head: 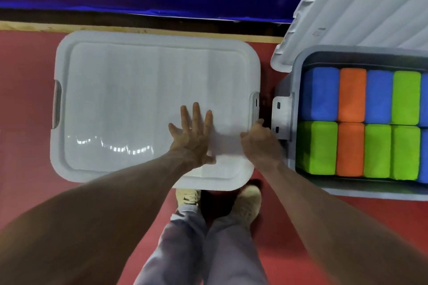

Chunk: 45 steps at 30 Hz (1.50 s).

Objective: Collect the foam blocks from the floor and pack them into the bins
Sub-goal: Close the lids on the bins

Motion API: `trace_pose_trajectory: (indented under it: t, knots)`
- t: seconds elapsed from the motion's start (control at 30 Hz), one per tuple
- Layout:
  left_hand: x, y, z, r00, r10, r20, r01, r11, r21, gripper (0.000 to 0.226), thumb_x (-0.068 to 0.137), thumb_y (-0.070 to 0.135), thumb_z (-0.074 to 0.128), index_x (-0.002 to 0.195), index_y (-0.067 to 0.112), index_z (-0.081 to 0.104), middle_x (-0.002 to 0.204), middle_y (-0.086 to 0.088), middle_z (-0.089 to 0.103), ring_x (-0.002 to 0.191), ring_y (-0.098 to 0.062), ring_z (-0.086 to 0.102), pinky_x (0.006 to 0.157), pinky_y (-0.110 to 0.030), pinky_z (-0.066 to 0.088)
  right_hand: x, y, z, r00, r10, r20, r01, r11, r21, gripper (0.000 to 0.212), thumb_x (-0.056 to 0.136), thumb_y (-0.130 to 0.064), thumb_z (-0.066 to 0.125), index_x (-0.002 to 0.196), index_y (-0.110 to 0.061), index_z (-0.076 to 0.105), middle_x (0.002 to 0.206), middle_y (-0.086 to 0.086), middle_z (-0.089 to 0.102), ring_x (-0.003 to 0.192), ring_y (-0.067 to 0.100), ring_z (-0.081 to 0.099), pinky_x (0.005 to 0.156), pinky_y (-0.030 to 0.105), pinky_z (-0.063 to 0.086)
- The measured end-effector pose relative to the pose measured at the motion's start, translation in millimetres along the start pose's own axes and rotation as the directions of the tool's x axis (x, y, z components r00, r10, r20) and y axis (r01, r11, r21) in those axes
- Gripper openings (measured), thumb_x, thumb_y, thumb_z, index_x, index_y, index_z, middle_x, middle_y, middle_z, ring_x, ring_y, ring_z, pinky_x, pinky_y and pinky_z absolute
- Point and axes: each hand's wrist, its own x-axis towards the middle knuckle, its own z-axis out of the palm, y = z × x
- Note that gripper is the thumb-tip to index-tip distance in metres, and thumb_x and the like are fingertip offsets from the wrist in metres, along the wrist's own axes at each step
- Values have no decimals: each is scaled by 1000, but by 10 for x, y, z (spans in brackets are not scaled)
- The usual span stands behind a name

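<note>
hands on lid, packed bin beside

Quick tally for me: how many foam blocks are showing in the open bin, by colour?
Blue blocks: 4 (two cut off by the frame's right edge)
Orange blocks: 2
Green blocks: 4
Total: 10 in view in the open bin; it runs past the frame's edge, so there may be more.

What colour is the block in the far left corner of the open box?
Blue: the soft foam block in the open grey plastic bin, head view.
</note>
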Motion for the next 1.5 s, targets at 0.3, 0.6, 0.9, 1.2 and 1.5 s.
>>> trace_pose_trajectory:
  t: [0.3,0.6,0.9,1.2,1.5]
  knots:
    - [-169,148,-209,941,-302,-150,99,673,-733,46,86,25,61,131,20,51,139,-2,39,114,-22,54,97,-39,46,50,473,-424,963,-221,153,177,949,261,23,89,-19,62,111,-13,64,105,5,68,97,26,66,85,37,54]
    - [-251,1835,-1674,962,-273,21,161,504,-848,22,94,16,51,111,15,65,107,0,62,97,-18,58,81,-23,42,94,2038,-1765,947,-311,83,296,942,157,24,89,-15,59,111,-10,68,113,10,70,110,25,63,96,31,47]
    - [187,2896,-2715,990,-140,-5,99,723,-683,34,95,17,51,128,15,59,130,-6,58,103,-19,56,85,-25,43,359,3175,-3064,977,-206,-46,210,973,99,37,94,-22,54,130,-16,58,133,6,59,125,26,51,105,37,41]
    - [900,2739,-2977,990,-131,-58,70,793,-605,44,94,24,55,137,21,47,142,-7,41,112,-25,55,98,-37,46,1054,2926,-3978,932,-349,-94,296,886,-356,39,95,-27,51,131,-14,55,136,8,52,124,28,46,105,40,37]
    - [1814,2560,-3392,941,-226,-253,61,846,-530,53,93,36,50,143,25,42,153,-8,26,141,-28,23,116,-41,22,1626,2527,-3960,926,-339,-166,236,864,-445,58,95,-25,49,148,-10,30,157,9,22,143,29,20,115,40,18]
